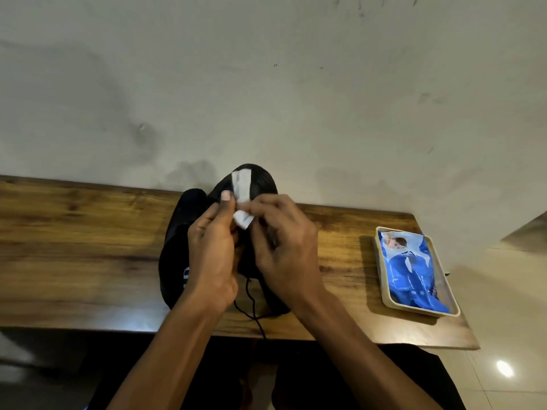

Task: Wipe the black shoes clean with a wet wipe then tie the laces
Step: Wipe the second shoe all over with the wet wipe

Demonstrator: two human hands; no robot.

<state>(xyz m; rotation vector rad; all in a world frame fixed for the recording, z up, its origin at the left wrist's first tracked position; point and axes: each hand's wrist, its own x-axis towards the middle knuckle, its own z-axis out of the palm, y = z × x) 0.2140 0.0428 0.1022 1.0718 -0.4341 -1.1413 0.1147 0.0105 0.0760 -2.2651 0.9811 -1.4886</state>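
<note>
Two black shoes stand side by side on the wooden table (74, 232), toes toward the wall. The left shoe (177, 247) is partly behind my left hand. The right shoe (260, 180) has its toe showing above my hands. A white wet wipe (242, 187) lies over that toe, and its lower end is pinched between my left hand (213, 250) and my right hand (284, 241), both held over the right shoe. Loose black laces (251, 300) trail from under my hands toward the table's front edge.
A blue pack of wet wipes (414, 270) lies in a shallow beige tray (384, 297) at the right end of the table. A pale wall rises right behind the table. Tiled floor shows at the lower right.
</note>
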